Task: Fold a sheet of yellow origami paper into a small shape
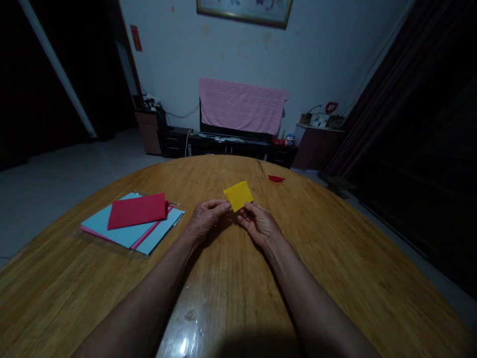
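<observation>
A small folded piece of yellow paper (239,195) is held up over the middle of the table, tilted, between my two hands. My left hand (207,217) pinches its left lower corner between thumb and fingers. At the lower right edge, my right hand (258,222) grips it with the thumb in front and the fingers curled behind and below. Part of the paper's back is out of sight.
On the wooden table (231,298), a plastic-wrapped stack of light blue and pink paper (149,242) lies left, with folded red paper (137,211) on top. A small folded red paper shape (276,178) sits at the far right. Beyond stands a cabinet under a pink cloth (242,107).
</observation>
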`<state>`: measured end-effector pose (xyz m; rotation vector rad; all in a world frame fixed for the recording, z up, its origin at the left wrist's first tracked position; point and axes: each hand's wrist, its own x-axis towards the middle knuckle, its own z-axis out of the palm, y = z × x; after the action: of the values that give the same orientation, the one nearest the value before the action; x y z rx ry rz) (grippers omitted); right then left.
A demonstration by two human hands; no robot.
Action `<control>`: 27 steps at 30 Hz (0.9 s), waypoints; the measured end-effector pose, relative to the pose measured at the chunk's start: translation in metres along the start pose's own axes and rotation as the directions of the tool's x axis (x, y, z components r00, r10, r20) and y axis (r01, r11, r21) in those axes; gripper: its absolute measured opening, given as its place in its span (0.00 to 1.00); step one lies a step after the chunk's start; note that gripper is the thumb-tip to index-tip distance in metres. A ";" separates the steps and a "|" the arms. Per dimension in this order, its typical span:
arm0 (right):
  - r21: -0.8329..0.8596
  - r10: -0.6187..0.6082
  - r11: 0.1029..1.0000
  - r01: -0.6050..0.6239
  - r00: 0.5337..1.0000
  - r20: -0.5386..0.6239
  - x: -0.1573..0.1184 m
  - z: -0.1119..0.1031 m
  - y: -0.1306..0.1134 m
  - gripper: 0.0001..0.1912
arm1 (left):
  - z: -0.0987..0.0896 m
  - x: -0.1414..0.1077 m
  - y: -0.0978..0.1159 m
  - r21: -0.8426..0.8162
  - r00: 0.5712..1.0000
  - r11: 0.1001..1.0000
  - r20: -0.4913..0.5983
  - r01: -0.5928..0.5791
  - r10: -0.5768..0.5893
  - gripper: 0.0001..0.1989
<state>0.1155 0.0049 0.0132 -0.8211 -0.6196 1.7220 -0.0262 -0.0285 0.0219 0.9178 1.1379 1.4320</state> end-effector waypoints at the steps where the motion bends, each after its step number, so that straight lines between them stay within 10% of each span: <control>1: 0.001 0.008 1.000 -0.008 1.000 0.008 0.000 0.000 0.000 0.04 | -0.001 0.001 0.001 -0.018 1.000 1.000 -0.008 -0.010 0.010 0.12; 27: -0.045 0.072 0.997 -0.066 0.987 0.140 -0.002 -0.002 0.002 0.07 | -0.008 0.005 -0.003 -0.121 0.997 0.993 0.070 -0.014 0.023 0.15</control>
<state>0.1163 0.0026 0.0109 -0.7599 -0.7308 1.8480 -0.0336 -0.0243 0.0172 0.8889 0.9814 1.4553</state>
